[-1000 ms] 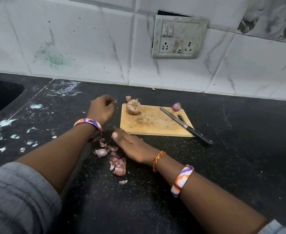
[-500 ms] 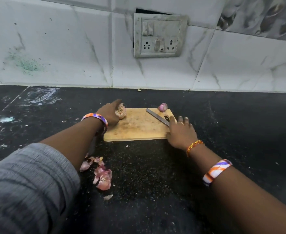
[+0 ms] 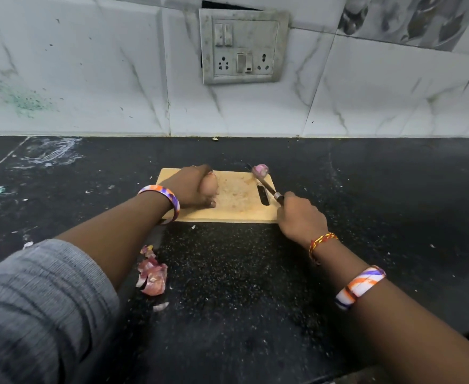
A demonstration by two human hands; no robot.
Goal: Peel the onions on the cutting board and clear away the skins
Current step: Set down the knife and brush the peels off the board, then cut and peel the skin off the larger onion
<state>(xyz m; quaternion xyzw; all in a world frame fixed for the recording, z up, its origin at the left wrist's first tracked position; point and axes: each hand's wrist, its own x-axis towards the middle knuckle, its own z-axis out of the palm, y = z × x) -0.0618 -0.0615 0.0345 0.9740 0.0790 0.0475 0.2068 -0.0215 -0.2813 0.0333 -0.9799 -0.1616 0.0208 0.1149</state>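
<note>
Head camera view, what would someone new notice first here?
The two hands at the wooden board mid-counter: the left hand grips a brown onion on the board's left part, and the right hand holds a knife at its right edge. A small purple onion sits at the far right corner, and pink skins lie on the black counter near the left forearm.

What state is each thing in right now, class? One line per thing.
Left hand: grips the large brown-skinned onion, unpeeled.
Right hand: grips the dark-handled kitchen knife.
Small purple onion: peeled, at the rectangular wooden cutting board's far corner.
Pink onion skins: loose on the black countertop.
</note>
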